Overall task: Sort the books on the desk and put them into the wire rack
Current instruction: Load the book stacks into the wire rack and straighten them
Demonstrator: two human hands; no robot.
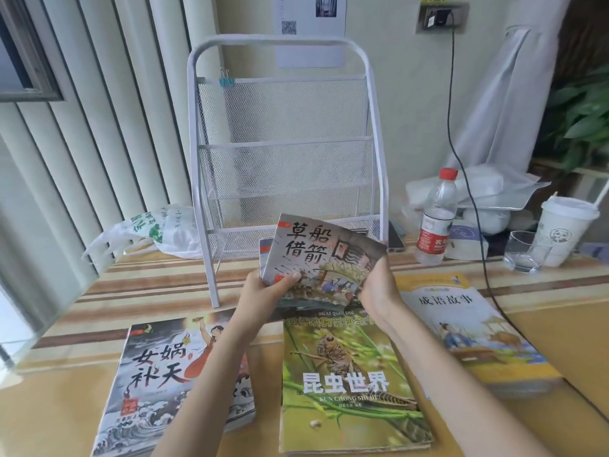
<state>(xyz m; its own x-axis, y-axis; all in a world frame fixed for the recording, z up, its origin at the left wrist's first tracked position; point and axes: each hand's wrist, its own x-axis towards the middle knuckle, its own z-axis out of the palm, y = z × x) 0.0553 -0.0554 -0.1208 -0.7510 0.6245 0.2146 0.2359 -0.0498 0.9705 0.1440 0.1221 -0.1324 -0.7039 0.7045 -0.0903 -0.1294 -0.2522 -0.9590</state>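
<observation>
I hold a thin grey picture book [324, 255] tilted up above the desk, just in front of the white wire rack [286, 153]. My left hand [267, 288] pinches its lower left corner, thumb on the cover. My right hand [379, 285] grips its right edge. More thin books appear stacked behind it. Three books lie flat on the desk: a grey one with a red-robed figure [158, 377] at left, a green insect book [346, 374] in the middle, a yellow storybook [468, 328] at right. The rack's mesh pockets look empty.
A white plastic bag [148, 230] lies left of the rack. To the right stand a water bottle [436, 219], a phone [395, 240], a glass [525, 250] and a lidded paper cup [563, 225]. A black cable [474, 206] runs down across the desk's right side.
</observation>
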